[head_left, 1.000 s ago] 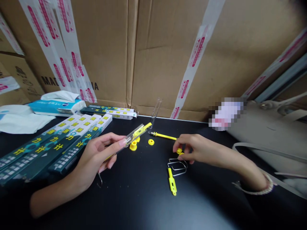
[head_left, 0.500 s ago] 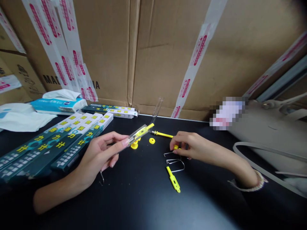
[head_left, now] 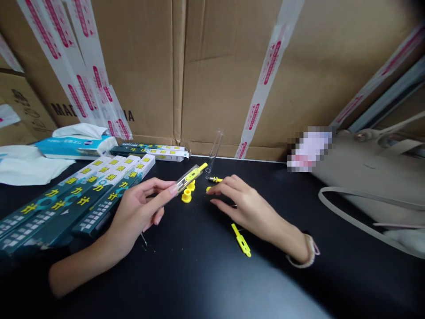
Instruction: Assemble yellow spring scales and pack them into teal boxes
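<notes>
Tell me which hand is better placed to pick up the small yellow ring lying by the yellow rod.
Probably the right hand: its fingertips already reach over the yellow ring beside the yellow rod. The left hand is busy holding the clear tube.

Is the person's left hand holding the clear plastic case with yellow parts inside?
Yes, the left hand pinches the clear plastic case between thumb and fingers, raised off the black table.
</notes>
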Tool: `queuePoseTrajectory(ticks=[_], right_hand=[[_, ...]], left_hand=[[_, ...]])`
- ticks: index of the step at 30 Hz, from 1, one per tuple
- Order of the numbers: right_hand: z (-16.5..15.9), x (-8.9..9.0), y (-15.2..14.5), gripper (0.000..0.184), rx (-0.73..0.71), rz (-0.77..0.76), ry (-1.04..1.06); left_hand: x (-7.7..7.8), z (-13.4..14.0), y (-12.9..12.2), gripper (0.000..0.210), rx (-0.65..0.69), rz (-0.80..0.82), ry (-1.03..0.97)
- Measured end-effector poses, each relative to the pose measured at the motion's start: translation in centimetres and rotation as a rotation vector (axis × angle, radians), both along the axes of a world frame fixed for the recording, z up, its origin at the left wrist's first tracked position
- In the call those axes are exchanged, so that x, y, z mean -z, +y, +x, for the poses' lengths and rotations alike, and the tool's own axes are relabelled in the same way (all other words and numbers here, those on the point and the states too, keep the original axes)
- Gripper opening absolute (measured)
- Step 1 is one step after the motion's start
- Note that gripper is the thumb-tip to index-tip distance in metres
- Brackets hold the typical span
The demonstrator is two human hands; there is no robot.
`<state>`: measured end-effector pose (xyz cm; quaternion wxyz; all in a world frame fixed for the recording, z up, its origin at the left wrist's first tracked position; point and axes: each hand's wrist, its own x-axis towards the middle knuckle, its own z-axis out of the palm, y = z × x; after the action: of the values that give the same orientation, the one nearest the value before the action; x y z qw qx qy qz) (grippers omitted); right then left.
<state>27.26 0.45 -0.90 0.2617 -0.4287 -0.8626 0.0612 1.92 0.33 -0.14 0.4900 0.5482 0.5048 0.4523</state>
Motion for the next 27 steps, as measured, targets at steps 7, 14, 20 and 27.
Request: queuePoseTrajectory(ticks=[7, 14, 20, 27], right_hand=[[-1.7, 1.0, -0.5, 0.021, -0.011, 0.073, 0.035], [0.9, -0.2, 0.7, 0.014, 0.137, 0.153, 0.127], [6.2, -1.7, 2.6, 0.016, 0.414, 0.218, 0.138], [6.8, -0.5, 3.1, 0.017, 0.416, 0.242, -0.001]], left_hand=[[0.0, -0.2, -0.1, 0.038, 0.025, -0.030, -0.022], [0.0, -0.3, 0.0, 0.042, 0.034, -0.057, -0.030], [-0.2, 0.1, -0.3, 0.038, 0.001, -0.034, -0.022], [0.1, -0.1, 0.0, 0.039, 0.023, -0.031, -0.024]])
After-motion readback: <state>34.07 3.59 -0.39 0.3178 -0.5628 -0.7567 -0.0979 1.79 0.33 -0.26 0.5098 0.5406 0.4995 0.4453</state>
